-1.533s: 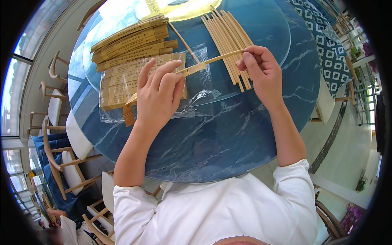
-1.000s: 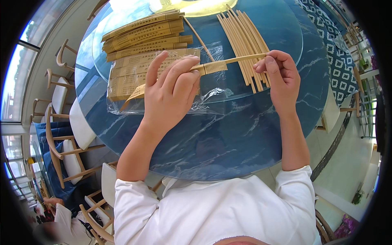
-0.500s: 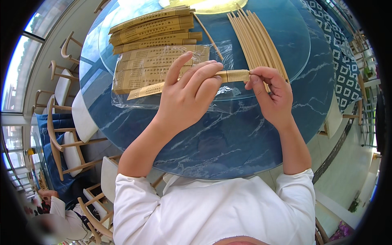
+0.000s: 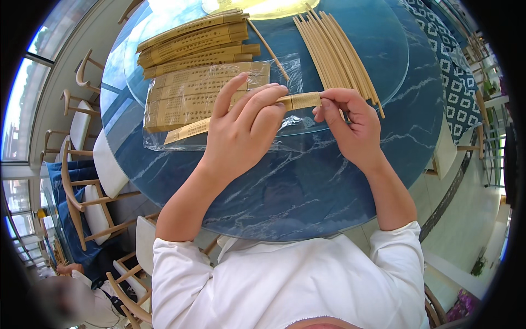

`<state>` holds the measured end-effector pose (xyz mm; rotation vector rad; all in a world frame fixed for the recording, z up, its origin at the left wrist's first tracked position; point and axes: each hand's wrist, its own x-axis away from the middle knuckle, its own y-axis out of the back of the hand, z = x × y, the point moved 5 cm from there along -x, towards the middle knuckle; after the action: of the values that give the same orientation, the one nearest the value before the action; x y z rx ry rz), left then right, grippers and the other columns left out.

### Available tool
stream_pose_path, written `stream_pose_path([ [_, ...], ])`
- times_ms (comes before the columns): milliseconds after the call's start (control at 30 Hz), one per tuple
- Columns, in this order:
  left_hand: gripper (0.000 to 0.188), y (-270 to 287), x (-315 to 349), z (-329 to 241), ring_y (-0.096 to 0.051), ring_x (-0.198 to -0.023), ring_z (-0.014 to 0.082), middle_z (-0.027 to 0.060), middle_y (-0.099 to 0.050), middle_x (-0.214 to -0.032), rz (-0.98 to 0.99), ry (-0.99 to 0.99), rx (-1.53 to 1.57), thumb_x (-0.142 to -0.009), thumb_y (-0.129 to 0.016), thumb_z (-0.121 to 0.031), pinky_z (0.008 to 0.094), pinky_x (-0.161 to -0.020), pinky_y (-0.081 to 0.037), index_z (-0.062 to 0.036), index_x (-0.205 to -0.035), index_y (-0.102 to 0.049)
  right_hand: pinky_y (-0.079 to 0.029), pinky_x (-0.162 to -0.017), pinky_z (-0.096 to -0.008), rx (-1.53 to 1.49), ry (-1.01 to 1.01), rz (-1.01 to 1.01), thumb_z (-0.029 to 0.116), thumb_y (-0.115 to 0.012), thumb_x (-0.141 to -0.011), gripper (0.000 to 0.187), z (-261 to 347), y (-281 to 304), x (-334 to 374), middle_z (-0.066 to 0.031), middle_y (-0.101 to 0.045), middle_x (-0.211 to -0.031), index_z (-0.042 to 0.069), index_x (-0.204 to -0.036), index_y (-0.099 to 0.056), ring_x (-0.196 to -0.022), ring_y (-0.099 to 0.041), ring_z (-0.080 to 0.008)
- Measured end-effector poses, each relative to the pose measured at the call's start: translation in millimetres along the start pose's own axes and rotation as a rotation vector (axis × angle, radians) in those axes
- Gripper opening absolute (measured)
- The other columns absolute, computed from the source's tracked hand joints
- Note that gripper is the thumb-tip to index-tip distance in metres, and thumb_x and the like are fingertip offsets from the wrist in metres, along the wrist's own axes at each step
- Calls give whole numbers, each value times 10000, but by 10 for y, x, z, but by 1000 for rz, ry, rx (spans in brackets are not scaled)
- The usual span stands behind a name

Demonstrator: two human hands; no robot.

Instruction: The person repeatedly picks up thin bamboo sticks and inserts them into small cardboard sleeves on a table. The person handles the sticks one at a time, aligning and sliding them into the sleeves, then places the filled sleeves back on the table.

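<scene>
A narrow tan printed paper chopstick sleeve (image 4: 305, 101) is held crosswise over the near part of the table. My left hand (image 4: 241, 120) is closed on its middle, with one finger raised and the others over the paper. At the right end my right hand (image 4: 353, 118) pinches the sleeve's tip between thumb and forefinger. The sleeve's printed left end (image 4: 187, 130) sticks out past my left hand, above a clear plastic bag (image 4: 181, 147). In that bag lie flat stacked sleeves (image 4: 175, 98), partly behind my left hand. Whether a chopstick is inside the held sleeve I cannot see.
Beyond the bag, several sleeves (image 4: 192, 44) lie fanned in a pile. One chopstick (image 4: 267, 48) lies alone beside them. A bundle of chopsticks (image 4: 337, 55) lies at the right, near a yellow object (image 4: 257, 7). Chairs (image 4: 82, 186) stand left of the round blue table (image 4: 274, 214).
The view has shifted, so the table items and my hands sit slightly farther left. Both hands keep nearly the same hold on the sleeve.
</scene>
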<state>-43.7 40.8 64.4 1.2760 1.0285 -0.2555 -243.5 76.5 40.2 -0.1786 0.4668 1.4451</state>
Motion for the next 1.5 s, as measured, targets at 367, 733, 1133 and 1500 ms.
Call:
stream_pose_path([
  [367, 172, -70, 20, 198, -743, -1022, 207, 7, -768, -1147, 85, 88, 12, -960, -767, -93, 485, -1179, -447, -121, -1042, -618, -550, -994, -410, 732, 199, 7, 106, -758, -963, 157, 37, 156, -176, -156, -735, -1168, 0, -1071, -714, -1205, -666, -326],
  [733, 73, -90, 23, 370, -740, -906, 248, 54, -773, -941, 134, 220, -17, -1011, -725, -150, 443, -1117, -492, -104, -1052, -685, -392, -1198, -496, 1027, 127, 68, 233, -764, -951, 231, -163, 154, -118, -209, -601, -1487, 30, -894, -669, -1484, -465, -389],
  [1133, 71, -97, 69, 493, -735, -889, 330, 78, -784, -943, 107, 269, 37, -1007, -724, -143, 420, -955, -542, -93, -1050, -699, -536, -1044, -426, 821, 164, -240, 188, -735, -979, 184, 41, 482, -243, -183, -726, -1260, 15, -1003, -677, -1284, -651, -360],
  [1500, 85, -132, 75, 505, -734, -876, 324, 90, -774, -928, 121, 272, 59, -1013, -715, -138, 424, -940, -545, -66, -1046, -683, -626, -923, -402, -251, 257, -725, 250, -603, -1120, 234, -17, 1531, -287, -75, -641, -788, 29, -1040, -597, -777, -684, -190],
])
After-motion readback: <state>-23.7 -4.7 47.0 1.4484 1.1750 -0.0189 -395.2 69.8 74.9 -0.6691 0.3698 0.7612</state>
